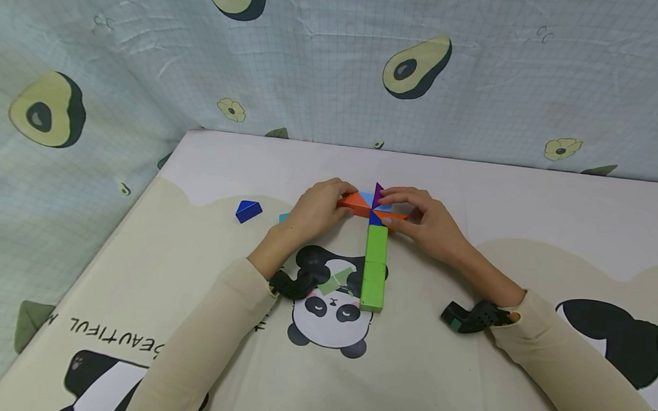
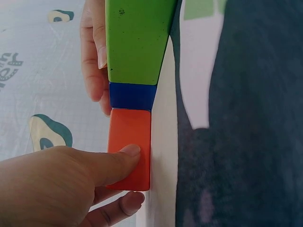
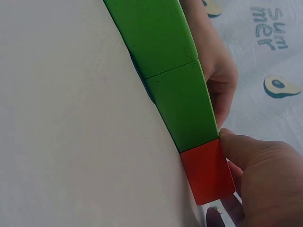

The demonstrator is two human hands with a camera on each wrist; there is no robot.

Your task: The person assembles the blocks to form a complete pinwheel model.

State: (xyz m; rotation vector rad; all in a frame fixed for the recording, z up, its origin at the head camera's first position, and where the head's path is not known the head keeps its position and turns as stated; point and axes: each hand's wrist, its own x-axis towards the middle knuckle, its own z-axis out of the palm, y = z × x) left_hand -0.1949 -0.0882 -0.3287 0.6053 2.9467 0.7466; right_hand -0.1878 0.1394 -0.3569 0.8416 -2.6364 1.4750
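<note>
Small triangular blocks meet in a pinwheel at the top of two green blocks [image 1: 374, 269] laid end to end. My left hand [image 1: 319, 208] pinches the left orange triangular block [image 1: 354, 203], its thumb on the near face in the left wrist view. My right hand [image 1: 430, 221] curls round the right side, thumb at the right orange triangular block [image 3: 208, 171] and fingertips by the purple triangular block [image 1: 377, 194]. A dark blue triangular block [image 2: 132, 96] sits between the green and orange ones. Light blue pieces [image 1: 365, 198] show behind; the right fingers partly hide the pinwheel.
A loose blue triangular block [image 1: 248, 211] lies left of my left hand. Part of a teal block [image 1: 283, 217] shows beside that wrist. The table cloth [image 1: 421, 369] carries panda prints, and an avocado-print curtain [image 1: 324, 70] hangs behind the table's far edge.
</note>
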